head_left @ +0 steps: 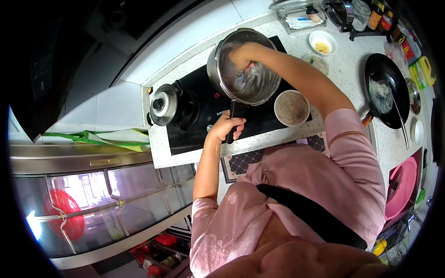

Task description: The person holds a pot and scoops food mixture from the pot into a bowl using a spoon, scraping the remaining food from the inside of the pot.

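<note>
A large metal pot [214, 69] with a long black handle [238, 109] tilts over the black stove top [185, 139], its mouth toward me. My left hand [225, 128] is wrapped round that handle. Deep inside the pot, my right hand [242, 55] has its fingers curled down near the inner wall. Something pale with a reddish spot shows by its fingertips, too blurred to name. Wet, whitish streaks mark the pot's inside. Beside the pot, below my right forearm, sits a round bowl [292, 108] with greyish-brown contents.
A lidded small pot [165, 104] stands at the stove's left. On the right counter are a white bowl [323, 42] with yellow bits, a glass bowl [317, 64], a black wok [375, 69] holding a metal utensil, and several bottles [376, 16]. A pink basin [402, 187] lies lower right.
</note>
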`<state>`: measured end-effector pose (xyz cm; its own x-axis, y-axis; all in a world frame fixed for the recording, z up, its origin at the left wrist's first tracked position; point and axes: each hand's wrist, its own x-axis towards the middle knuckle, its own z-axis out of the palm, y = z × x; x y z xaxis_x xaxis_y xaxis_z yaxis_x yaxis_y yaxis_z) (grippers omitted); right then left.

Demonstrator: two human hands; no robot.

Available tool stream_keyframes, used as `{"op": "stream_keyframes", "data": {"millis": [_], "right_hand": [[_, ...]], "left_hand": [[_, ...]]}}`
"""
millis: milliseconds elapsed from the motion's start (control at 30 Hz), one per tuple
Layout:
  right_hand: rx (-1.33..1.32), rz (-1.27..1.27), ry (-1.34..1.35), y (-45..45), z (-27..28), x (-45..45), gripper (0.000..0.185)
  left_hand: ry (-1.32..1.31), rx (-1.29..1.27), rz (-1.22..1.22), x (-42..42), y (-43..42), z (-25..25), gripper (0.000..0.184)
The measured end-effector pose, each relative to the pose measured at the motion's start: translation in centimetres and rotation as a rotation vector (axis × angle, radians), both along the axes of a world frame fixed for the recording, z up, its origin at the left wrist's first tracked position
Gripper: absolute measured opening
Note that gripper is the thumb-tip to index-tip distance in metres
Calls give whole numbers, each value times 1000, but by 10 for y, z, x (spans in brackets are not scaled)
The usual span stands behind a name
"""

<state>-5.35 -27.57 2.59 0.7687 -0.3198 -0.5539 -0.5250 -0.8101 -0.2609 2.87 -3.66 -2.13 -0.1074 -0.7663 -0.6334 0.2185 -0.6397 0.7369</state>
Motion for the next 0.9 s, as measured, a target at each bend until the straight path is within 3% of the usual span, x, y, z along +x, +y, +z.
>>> {"op": "stream_keyframes", "data": {"millis": [67,300,400,533,600,900], "right_hand": [[-233,-76,-41,-1,16,-19,17],[-376,-45,-348,-13,-23,-22,16],[-150,-138,-204,-9,1,-13,19],[-243,-156,-387,-15,-4,-26,20],[-308,-167,-411,-6,24,-59,21],[-713,-178,-719,-14,-40,-61,13]], "left_hand": [[0,-3,4,2,1,-2,15],[-27,-7,-13,1,0,-2,16],[-35,-1,-8,-1,0,1,17],[-36,-26,-8,-2,0,2,17],[-24,-28,-4,-1,0,0,17],[-22,-3,6,-3,-1,1,18]]}}
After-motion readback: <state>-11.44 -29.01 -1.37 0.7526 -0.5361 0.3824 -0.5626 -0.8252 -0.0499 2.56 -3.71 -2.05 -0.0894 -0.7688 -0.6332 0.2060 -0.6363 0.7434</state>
